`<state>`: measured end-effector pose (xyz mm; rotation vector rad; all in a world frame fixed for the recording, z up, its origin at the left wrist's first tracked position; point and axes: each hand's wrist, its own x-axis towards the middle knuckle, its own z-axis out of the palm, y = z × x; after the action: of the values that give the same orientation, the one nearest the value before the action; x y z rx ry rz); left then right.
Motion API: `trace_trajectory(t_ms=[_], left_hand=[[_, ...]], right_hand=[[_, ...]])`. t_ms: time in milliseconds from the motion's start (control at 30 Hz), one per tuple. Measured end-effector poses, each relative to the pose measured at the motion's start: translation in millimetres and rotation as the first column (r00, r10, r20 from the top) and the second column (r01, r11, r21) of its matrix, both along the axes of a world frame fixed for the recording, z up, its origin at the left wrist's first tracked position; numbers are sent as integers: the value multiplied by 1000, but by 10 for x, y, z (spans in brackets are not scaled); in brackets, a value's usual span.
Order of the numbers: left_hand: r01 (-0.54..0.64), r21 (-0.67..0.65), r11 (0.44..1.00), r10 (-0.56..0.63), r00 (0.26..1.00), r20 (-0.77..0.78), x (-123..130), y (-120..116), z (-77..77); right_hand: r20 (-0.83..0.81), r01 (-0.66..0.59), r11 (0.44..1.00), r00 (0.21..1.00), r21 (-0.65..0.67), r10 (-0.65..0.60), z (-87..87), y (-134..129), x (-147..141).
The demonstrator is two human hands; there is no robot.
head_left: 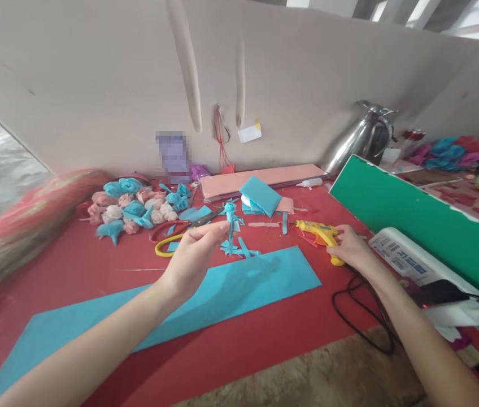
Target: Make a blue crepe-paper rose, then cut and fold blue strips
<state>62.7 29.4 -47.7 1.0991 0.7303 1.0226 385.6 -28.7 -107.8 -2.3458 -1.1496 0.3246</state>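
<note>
Between the thumb and fingers of my left hand [192,254] is a small blue crepe paper flower [230,212], held upright by its twisted stem. My right hand [349,244] is closed around the handle of a yellow hot glue gun [318,230], whose nozzle points left over the red table. Below my left hand lies a long blue crepe paper strip [260,282]. Scissors [169,244] with yellow and red handles lie partly hidden behind that hand. Blue paper scraps [243,250] are scattered close by.
Rolled paper flowers [133,209] are heaped at the left. Folded blue paper [260,196] lies near a long pink paper pack [260,180]. A green board [417,220], a white power strip [409,263] and a steel jug [358,138] stand right. A black cord [349,294] trails from the gun.
</note>
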Motion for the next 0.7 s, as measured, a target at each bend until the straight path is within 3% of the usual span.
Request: trace_trajectory(t_ms=[233,467,567,700], left_hand=[[-33,-18,999,34,999,25,-16,19,16],[-27,-35,999,28,999,41,25,-3,62],[19,-35,999,-16,995,99,26,14,58],[46,-65,997,-35,987,158,-12,12,77]], right_hand=[[-283,118,992,954,34,-103,-81,-10,107],[-580,237,957,808,167,-99,-70,-5,136],[-653,286,909,757,303,-20,56,-14,66],[-746,249,867,640,430,186,351,-19,-147]])
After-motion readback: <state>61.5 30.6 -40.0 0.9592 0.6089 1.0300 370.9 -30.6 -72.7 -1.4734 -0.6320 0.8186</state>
